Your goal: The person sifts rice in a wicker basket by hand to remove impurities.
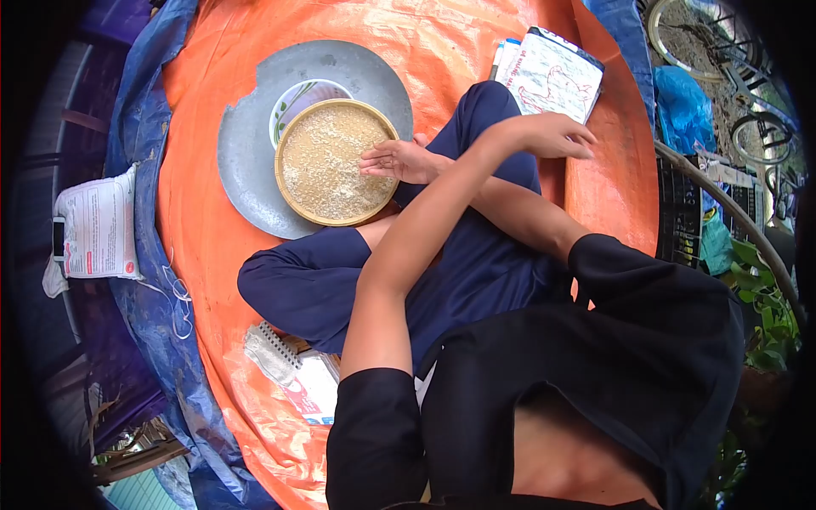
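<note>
A round tray [327, 170] with a yellowish rim holds pale grains and overlaps a white bowl [289, 106] with a leaf pattern. Both are over a large grey disc [246, 170] with a notched edge. My right hand [398, 161] reaches over the tray's right rim, palm partly showing, fingers stretched out over the grains. My left forearm crosses above my right arm. At its end my left hand [557, 136] hangs in the air near my knee, empty, fingers loosely extended, close to the printed papers [551, 76].
My crossed legs [297, 285] rest on an orange tarp [204, 110] edged by a blue one [140, 102]. A spiral notebook [272, 353] lies by my knee. At the left is a white bag [100, 225] with a phone [59, 238]; black crates [677, 212] stand at right.
</note>
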Demonstrator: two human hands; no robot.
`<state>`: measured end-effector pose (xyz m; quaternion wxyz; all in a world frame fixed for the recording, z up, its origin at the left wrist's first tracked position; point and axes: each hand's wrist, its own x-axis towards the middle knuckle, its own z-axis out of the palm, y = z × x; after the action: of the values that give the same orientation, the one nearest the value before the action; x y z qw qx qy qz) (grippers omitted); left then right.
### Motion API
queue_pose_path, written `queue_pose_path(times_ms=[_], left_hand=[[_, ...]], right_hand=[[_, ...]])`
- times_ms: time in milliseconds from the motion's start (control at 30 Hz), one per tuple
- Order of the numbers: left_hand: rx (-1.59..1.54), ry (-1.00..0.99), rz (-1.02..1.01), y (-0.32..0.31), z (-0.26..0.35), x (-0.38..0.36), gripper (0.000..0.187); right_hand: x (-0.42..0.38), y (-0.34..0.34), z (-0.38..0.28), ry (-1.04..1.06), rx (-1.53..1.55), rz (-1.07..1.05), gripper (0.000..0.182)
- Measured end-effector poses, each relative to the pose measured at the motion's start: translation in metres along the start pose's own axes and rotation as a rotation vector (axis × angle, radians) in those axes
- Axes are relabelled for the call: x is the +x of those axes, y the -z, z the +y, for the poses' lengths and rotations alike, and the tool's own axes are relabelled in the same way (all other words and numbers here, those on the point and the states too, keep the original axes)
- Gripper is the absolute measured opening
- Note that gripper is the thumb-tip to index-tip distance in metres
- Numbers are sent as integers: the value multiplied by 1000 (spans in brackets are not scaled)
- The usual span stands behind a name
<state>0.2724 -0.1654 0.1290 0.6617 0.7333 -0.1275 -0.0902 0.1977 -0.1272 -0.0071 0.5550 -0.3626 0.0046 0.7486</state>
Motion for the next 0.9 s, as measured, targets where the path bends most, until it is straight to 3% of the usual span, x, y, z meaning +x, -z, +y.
queue_pose_path(times_ms=[33,100,133,167,200,233,267,367,400,500,600,900], left_hand=[[-70,35,48,3,-4,-14,46],[447,-105,676,22,-45,-69,39],[893,-12,763,33,-59,-105,38],[1095,174,652,41,-78,-144,38],[1117,358,569,47,-81,-180,35],[1153,423,630,48,-80,-209,33],[1186,491,691,45,-78,-234,31],[1234,535,977,41,-48,-287,25],[1205,565,1098,39,-41,-299,24],[742,683,1403,39,-55,-344,21],[841,941,1374,41,-69,-370,19],[952,909,1362,56,-110,-349,12]], right_hand=[[-1,-5,0,11,-52,2,45],[3,-12,-2,36,-166,1,45],[6,-6,2,118,-213,-54,44],[12,4,12,194,-260,-110,43],[18,12,23,267,-311,-169,42],[23,15,28,340,-366,-230,42],[17,-1,24,214,-429,-96,37],[14,-6,14,-15,-342,-145,34],[15,-7,14,3,-298,-127,34],[15,-5,10,13,-223,-134,35],[13,-3,9,22,-207,-127,36],[15,-3,9,42,-231,-73,37]])
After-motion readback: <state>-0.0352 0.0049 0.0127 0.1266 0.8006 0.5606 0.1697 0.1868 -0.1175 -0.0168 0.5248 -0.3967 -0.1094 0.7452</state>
